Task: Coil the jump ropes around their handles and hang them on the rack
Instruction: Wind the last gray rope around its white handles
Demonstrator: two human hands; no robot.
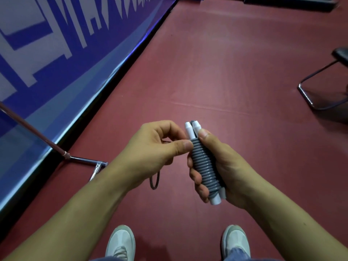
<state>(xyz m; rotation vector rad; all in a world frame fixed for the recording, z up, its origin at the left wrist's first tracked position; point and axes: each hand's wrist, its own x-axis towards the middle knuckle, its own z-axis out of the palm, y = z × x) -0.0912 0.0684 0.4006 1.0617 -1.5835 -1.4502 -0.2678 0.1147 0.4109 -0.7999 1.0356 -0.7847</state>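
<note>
You're on a dark red floor [235, 68], faint seam across mid-frame. Blue-and-white banner wall [56, 53] runs diagonally down the left, black strip along its base. Black chair [341, 53] on a thin metal frame, right edge.

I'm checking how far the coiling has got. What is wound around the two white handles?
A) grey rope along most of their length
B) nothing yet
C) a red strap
A: grey rope covers the handles between their white ends, held in the right hand; the left hand pinches the rope's top turn.
</note>
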